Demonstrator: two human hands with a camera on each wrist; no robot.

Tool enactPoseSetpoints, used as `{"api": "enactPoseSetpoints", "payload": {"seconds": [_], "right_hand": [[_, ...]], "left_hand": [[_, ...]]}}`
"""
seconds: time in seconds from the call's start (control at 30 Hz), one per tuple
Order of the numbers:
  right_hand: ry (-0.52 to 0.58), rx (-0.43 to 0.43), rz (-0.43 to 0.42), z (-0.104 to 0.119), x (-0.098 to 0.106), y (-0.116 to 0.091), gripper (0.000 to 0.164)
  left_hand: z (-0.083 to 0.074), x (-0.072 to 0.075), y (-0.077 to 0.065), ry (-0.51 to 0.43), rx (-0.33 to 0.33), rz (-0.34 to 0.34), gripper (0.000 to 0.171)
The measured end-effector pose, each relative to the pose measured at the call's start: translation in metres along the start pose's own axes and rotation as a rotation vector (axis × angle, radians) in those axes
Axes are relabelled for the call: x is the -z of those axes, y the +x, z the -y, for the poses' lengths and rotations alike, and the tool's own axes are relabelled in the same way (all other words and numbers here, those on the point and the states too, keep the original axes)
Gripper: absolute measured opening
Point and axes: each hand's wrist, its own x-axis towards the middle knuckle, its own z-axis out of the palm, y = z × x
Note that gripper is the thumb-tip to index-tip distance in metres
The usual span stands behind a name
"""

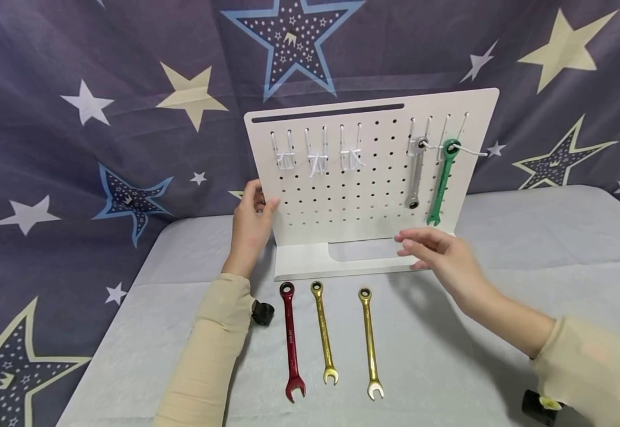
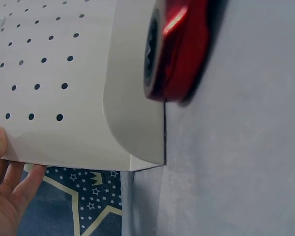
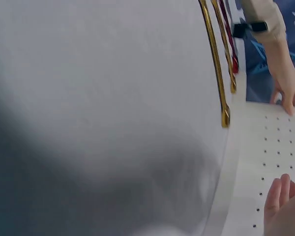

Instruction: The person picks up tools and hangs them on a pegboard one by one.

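My left hand holds the left edge of a white pegboard, thumb on its front and fingers behind. Relaxed fingers with nothing in them show on my right hand, just in front of the board's lower right. Close above that hand, a green wrench hangs by its ring end on a right-side hook. A silver wrench hangs on the hook beside it. Before the board's base lie a red wrench and two gold wrenches, one in the middle and one at right, ring ends toward the board.
Three white hooks on the board's left half carry nothing. The base has a cutout and stands on a table with a pale grey cloth. A dark star-patterned curtain hangs behind. Each sleeve carries a black wrist device.
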Motion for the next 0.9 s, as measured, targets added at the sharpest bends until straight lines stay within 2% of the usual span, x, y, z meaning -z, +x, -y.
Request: {"api": "enactPoseSetpoints", "payload": {"seconds": [0.23, 0.33, 0.63, 0.9], "right_hand": [[-0.049, -0.120, 0.063, -0.007, -0.007, -0.023, 0.040], [-0.074, -0.143, 0.090, -0.011, -0.011, -0.031, 0.041], [-0.053, -0.121, 0.222, -0.018, -0.028, -0.046, 0.035], [-0.131, -0.112, 0.331, -0.021, -0.041, -0.048, 0.029]], "left_hand": [[0.000, -0.001, 0.000, -0.009, 0.009, -0.001, 0.040], [-0.001, 0.000, 0.000, -0.011, 0.015, -0.002, 0.040], [-0.002, 0.003, -0.002, -0.020, 0.013, -0.001, 0.039], [-0.003, 0.001, -0.002, -0.015, 0.008, -0.002, 0.039]]}}
